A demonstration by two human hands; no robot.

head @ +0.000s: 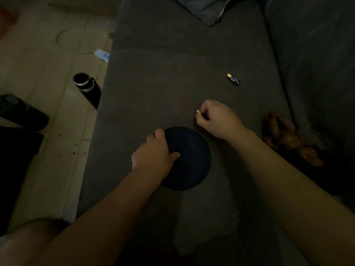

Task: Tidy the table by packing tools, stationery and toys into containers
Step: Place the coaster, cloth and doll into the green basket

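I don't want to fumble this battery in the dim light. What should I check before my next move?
1. Right hand has a grip on the battery: ok, it is pinched and the gold tip shows.
2. Left hand holds the round dark container: ok, gripped at its rim.
3. Container open on top: cannot tell, too dark.
4. Path from right hand to container: ok, nothing lies between them.
5. Second battery packed: not ok, it lies loose on the grey cushion.
6. Brown toy packed: not ok, it lies at the cushion's right edge.
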